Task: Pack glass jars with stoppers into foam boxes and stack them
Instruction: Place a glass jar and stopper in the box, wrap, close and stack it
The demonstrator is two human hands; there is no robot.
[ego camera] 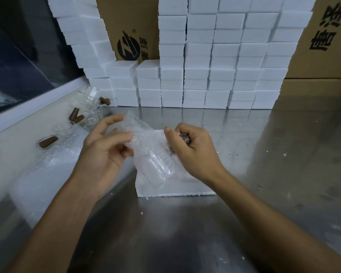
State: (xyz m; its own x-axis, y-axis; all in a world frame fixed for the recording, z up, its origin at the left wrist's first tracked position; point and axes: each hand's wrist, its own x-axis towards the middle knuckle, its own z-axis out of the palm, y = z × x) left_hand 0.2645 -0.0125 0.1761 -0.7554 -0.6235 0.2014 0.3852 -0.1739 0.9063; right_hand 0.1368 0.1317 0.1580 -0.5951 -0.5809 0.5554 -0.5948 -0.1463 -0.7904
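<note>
Hands: two, both over the centre of the table. Left hand [104, 142] pinches the edge of a bubble wrap sheet [146, 146] between thumb and curled fingers. Right hand [193, 146] has its fingers curled round the dark stopper end of a glass jar [159, 164] wrapped in that sheet, thumb pressed on the wrap. Jar sits just above one open foam box [173, 189] on the table, directly under the hands.

Loose jars [91, 107]: clear glass, bunched at the left edge by the wall; exact count can't be told. Brown stoppers [47, 142] visible there: four. More bubble wrap [47, 170] lies in a pile on the left, beside the left forearm.

Closed foam boxes [220, 75]: stacked against the back in about eight columns, the tall ones running out of frame at the top; two short columns left of centre, a leaning stack further left.

Surface: stainless steel table [185, 233], reflective, scattered with white foam crumbs. White ledge and dark window [14, 62] to the left.

Cardboard cartons: one behind the stacks [130, 26], round black logo plus Chinese characters, partly hidden. One at right [327, 46], large black Chinese characters running sideways, cut off by the frame.
</note>
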